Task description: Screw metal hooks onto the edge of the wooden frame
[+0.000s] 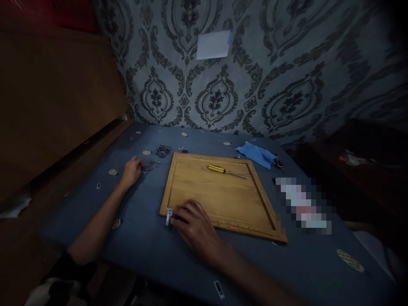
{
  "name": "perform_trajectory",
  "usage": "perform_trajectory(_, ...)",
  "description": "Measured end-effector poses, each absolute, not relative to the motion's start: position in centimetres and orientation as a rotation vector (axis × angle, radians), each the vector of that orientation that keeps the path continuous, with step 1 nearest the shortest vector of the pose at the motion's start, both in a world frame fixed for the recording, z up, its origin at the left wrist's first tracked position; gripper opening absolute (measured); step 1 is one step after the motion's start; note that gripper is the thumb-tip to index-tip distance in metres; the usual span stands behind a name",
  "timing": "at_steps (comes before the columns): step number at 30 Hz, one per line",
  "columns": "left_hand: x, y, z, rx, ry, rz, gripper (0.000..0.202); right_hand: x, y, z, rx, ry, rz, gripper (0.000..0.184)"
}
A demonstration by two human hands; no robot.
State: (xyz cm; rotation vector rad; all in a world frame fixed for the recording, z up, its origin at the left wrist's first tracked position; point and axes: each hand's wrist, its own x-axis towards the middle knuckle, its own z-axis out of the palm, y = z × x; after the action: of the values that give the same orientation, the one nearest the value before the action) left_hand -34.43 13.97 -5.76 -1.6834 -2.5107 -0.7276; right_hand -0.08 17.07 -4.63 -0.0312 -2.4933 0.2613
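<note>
A framed wooden panel (191, 182) lies flat on the table, with a row of small holes along its near edge. At its near left corner sits a metal hinge (168, 216). My right hand (194, 227) reaches over that edge, its curled fingertips at the hinge. My left hand (131, 172) is left of the panel, fingers drawn together near a scatter of small screws (153, 165); anything between them is hidden. Behind the screws is a small pile of dark metal hardware (163, 150). A yellow-handled screwdriver (219, 169) rests on the panel.
A blue cloth (257, 154) lies at the back right, beside a dark object (279, 162). Right of the panel is a blurred-out item (302, 206). A patterned blue cover (127, 238) spreads over the table. A brown cabinet (57, 102) stands left; papered wall (216, 97) rises behind.
</note>
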Motion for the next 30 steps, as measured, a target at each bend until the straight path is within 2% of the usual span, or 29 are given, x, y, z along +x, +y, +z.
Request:
perform_trajectory(19, -33.5, 13.1, -4.7, -2.022, -2.360, -0.601, 0.032, -0.1, 17.0, -4.5, -0.032, -2.510, 0.257, 0.010)
perform_trajectory(30, -32.1, 13.0, -3.2, -1.871, -2.369, -0.857, 0.031, 0.0, 17.0, -4.2, -0.036, -2.540, 0.233, 0.010)
